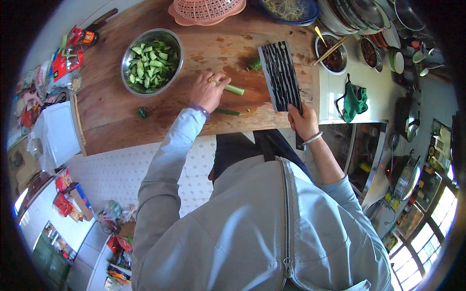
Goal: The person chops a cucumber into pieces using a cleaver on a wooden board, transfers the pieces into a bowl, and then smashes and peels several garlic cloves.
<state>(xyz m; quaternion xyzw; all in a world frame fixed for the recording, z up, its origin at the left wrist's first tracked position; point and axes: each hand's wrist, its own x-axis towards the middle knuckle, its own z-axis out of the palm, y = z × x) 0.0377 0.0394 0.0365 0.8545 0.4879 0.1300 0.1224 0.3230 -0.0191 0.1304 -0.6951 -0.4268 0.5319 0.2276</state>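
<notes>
My left hand (211, 91) grips a pale green length of cucumber (234, 89) on the wooden board (160, 120). One end of it juts out to the right past my fingers. My right hand (305, 120) is closed around the handle of a wide cleaver with a black-and-silver striped blade (280, 76). The cleaver is to the right of the cucumber, apart from it. A darker green strip (228, 111) lies just below my left hand. Left of that hand, a steel bowl (125, 78) holds cut green chunks. Green scraps (256, 64) show beside the blade, partly hidden by it.
A pink plastic basket (207, 11) and a blue bowl (311, 16) of pale shreds stand at the back. To the right are a sauce bowl (340, 67) with chopsticks (329, 51) across it, and a green cloth (355, 100). A small dark green piece (142, 112) lies near the front left.
</notes>
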